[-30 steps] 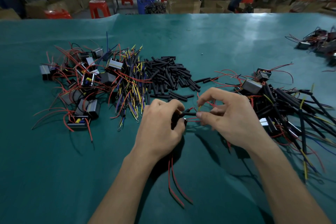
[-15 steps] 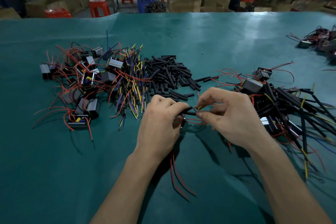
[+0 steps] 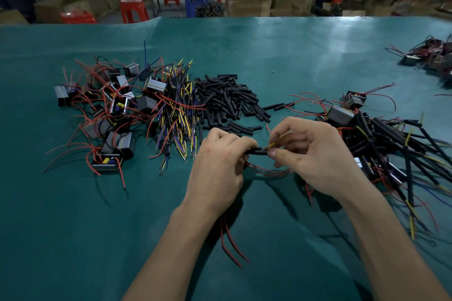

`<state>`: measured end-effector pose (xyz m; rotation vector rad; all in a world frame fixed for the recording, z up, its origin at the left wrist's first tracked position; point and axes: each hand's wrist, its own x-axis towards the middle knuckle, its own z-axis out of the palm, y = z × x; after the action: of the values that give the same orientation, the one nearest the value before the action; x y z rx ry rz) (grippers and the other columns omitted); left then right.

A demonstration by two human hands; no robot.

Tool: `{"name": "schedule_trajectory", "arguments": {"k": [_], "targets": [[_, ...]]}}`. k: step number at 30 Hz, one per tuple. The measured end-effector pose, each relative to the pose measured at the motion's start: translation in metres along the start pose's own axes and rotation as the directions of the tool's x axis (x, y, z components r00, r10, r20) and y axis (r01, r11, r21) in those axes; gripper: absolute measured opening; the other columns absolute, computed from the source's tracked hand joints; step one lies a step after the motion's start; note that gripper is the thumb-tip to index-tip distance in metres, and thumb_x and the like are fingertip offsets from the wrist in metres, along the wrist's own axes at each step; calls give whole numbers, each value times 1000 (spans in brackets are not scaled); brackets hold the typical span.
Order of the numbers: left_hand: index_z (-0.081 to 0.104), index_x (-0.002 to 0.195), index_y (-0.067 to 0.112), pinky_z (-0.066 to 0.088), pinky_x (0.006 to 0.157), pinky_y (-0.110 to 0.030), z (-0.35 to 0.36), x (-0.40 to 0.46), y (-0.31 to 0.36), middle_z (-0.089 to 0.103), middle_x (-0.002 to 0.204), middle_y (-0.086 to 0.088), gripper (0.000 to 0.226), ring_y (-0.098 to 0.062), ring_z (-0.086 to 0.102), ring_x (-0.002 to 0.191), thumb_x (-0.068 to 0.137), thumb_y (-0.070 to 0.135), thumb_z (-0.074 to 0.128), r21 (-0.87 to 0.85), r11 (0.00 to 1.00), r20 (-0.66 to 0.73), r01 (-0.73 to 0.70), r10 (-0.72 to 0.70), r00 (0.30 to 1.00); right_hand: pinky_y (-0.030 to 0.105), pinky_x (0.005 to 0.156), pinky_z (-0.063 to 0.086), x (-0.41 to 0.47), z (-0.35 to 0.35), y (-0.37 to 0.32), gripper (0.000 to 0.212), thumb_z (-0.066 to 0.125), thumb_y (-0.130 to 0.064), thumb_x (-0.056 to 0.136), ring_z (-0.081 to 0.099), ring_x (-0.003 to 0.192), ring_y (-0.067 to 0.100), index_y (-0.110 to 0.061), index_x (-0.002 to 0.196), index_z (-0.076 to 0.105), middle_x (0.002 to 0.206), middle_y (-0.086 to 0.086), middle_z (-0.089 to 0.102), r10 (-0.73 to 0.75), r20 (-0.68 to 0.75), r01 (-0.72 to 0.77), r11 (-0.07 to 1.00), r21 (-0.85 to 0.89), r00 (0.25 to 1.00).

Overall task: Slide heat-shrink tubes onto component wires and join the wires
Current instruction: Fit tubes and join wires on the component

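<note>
black tube pinched between two hands

black heat-shrink tube (image 3: 256, 151) sits at frame centre, held at its left end by the left hand (image 3: 217, 168) with curled fingers and at its right end by the right hand (image 3: 315, 154), whose fingers also pinch one yellow wire (image 3: 270, 146). two red wires (image 3: 231, 244) trail below the left wrist onto the green tabletop (image 3: 73, 227). one pile of loose tubes (image 3: 227, 100) lies just above the hands.
</note>
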<state>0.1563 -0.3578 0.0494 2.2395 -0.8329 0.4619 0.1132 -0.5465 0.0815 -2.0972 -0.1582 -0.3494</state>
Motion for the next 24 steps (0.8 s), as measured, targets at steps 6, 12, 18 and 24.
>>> {"name": "schedule_trajectory", "arguments": {"k": [6, 12, 18, 24], "targets": [[73, 107, 16, 47, 82, -43, 0, 1, -1, 71, 92, 4, 38, -26, 49, 93, 81, -10, 65, -47, 999, -7, 24, -24, 1000, 24, 61, 53, 1, -1, 0, 24, 78, -1, 85, 73, 61, 19, -22, 87, 67, 84, 1, 77, 25, 42, -25, 1000, 18, 999], [75, 110, 19, 46, 86, -36, -6, 1, -3, 71, 94, 5, 46, -24, 47, 98, 74, -1, 55, -47, 999, 44, 17, -15, 999, 36, 66, 63, 1, 2, 1, 28, 77, 2, 83, 74, 63, 19, -24, 84, 67, 79, 0, 77, 19, 40, -20, 1000, 13, 999], [77, 104, 21, 47, 86, -49, -7, 2, -4, 69, 96, 5, 49, -25, 47, 101, 75, -13, 58, -28, 998, 70, 53, -51, 996, 24, 62, 57, 0, 7, 0, 27, 76, -5, 82, 72, 60, 14, -30, 84, 66, 70, -5, 76, 4, 80, -2, 1000, -25, 997], [76, 99, 21, 47, 82, -51, -7, 2, -3, 70, 92, 6, 50, -27, 48, 97, 71, -15, 58, -28, 999, 73, 39, -37, 997, 41, 69, 60, 0, 8, -1, 27, 77, -1, 82, 71, 61, 19, -27, 84, 67, 71, -3, 76, -12, 85, 12, 1000, 3, 996]]}}
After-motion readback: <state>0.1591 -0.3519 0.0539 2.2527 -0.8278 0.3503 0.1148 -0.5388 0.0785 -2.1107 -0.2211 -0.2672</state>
